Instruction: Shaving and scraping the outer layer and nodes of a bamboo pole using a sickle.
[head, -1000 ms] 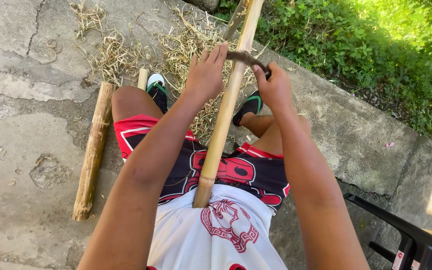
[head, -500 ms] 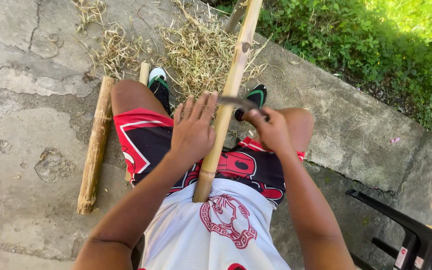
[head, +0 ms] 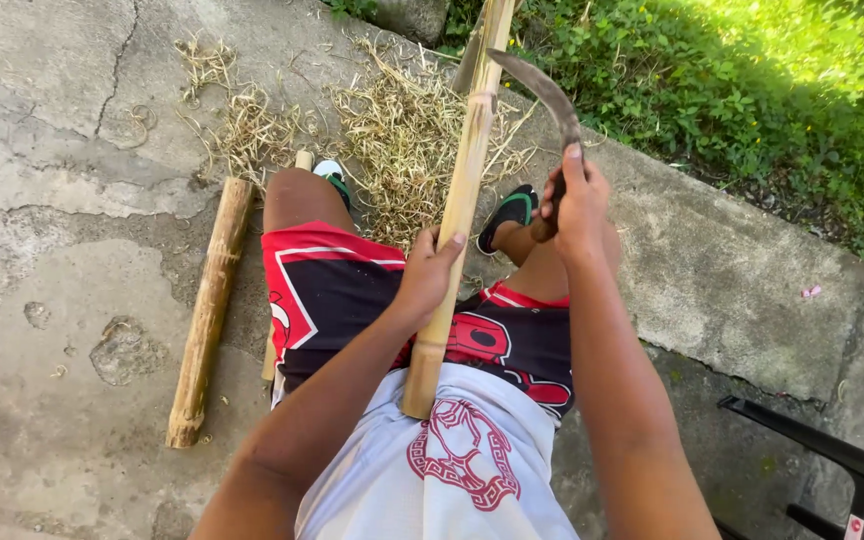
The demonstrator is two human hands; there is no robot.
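Long tan bamboo pole clenched by left hand (butt braced on lap); curved dark-bladed knife gripped by right hand. Blade best kept shallow, angled away from fingers.

The person wears a white shirt with a red chain-like emblem printed on the front, and both arms are bare to the hands. Below it are basketball-style shorts in red and black with white piping and a large red graphic. On the feet are dark sandals with green and white trim.
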